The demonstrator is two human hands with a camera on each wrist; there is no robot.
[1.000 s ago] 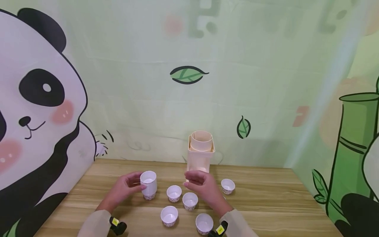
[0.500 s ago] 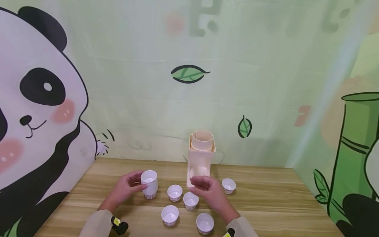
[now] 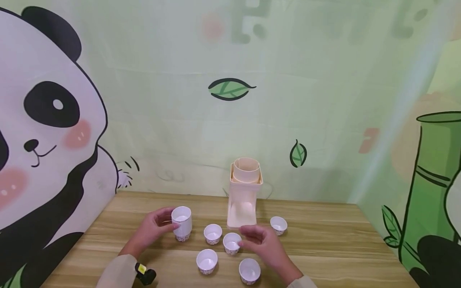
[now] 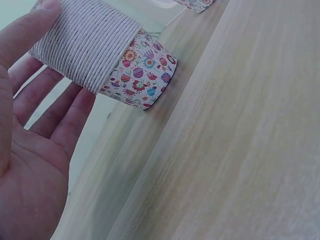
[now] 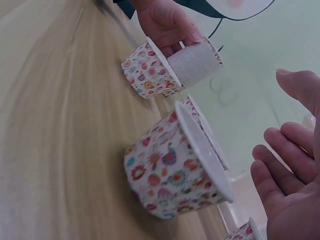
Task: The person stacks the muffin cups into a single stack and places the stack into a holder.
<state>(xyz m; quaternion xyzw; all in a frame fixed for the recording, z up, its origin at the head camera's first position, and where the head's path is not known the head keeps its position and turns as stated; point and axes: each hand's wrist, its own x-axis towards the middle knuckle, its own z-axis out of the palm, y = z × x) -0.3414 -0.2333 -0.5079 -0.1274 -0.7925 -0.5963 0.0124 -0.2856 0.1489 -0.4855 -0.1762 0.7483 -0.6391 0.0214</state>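
Note:
My left hand (image 3: 155,226) grips a tall stack of nested paper baking cups (image 3: 182,222) upright at the left of the group. In the left wrist view, the stack (image 4: 90,45) shows many tight white rims above one floral-printed cup wall, its base close over the table. My right hand (image 3: 265,245) hovers with loosely bent fingers and nothing between them, the fingertips right at the rim of a single floral paper cup (image 3: 231,242). In the right wrist view, the right hand (image 5: 295,175) has its thumb spread away from its fingers.
A pale pink plastic stand (image 3: 243,200) with a round tube (image 3: 246,170) on top stands at the back. Single cups sit around: one in the middle (image 3: 213,234), two in front, a left one (image 3: 207,261) and a right one (image 3: 249,271), and one at the right (image 3: 279,225).
My right hand has moved toward me and to the right, away from the pink stand's front, whose base now shows. The left hand stays with the stack, nearly still.

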